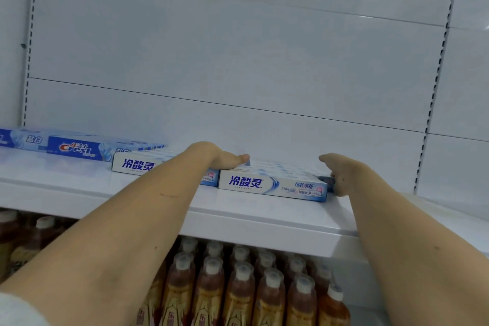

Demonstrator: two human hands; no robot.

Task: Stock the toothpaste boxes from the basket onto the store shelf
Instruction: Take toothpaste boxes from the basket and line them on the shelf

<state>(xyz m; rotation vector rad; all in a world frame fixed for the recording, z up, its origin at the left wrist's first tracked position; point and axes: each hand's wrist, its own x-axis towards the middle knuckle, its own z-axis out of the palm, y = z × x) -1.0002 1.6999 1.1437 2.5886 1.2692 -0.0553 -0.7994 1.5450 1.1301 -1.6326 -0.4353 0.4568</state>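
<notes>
A white toothpaste box with blue lettering (272, 186) lies lengthwise on the white store shelf (238, 217), with more white boxes packed behind it. My left hand (222, 157) presses on the left end of that group. My right hand (344, 173) grips its right end, fingers curled around the box end. Another white box (135, 165) lies to the left, partly under my left forearm. Two blue Crest boxes (76, 149) lie further left. The basket is out of view.
The shelf's white back panel (238, 61) rises behind, with slotted uprights at both sides. Below the shelf stand several rows of brown drink bottles with white caps (238, 286). Bare shelf surface lies to the right of my right hand.
</notes>
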